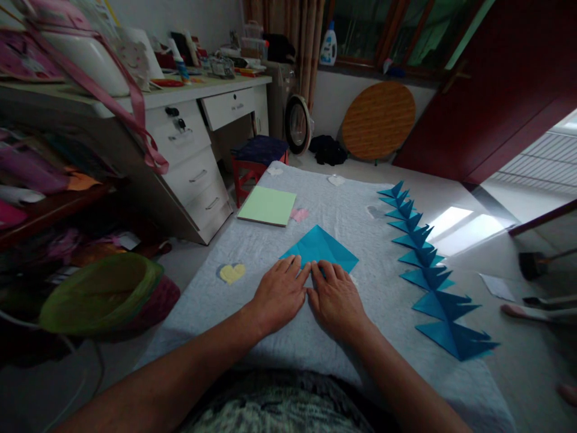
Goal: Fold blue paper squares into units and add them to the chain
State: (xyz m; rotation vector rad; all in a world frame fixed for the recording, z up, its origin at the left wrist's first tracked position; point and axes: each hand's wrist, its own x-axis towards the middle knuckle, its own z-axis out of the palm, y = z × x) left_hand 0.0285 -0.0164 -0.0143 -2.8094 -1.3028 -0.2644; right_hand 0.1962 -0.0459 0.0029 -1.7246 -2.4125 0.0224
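Observation:
A folded blue paper triangle (pixel 321 246) lies on the grey-white quilted cloth (pixel 270 331) in front of me. My left hand (pixel 279 294) and my right hand (pixel 336 297) rest side by side on its near edge, fingers stretched flat and pressing the paper down. The thumbs nearly touch. Neither hand grips anything. To the right runs a row of several folded blue paper pieces (pixel 426 270), from far to near.
A pale green paper stack (pixel 267 205) lies at the cloth's far left, a pink scrap (pixel 299 214) beside it, a yellow heart (pixel 232 272) at the left edge. A white desk with drawers (pixel 198 156) stands left, a green basin (pixel 99 291) on the floor.

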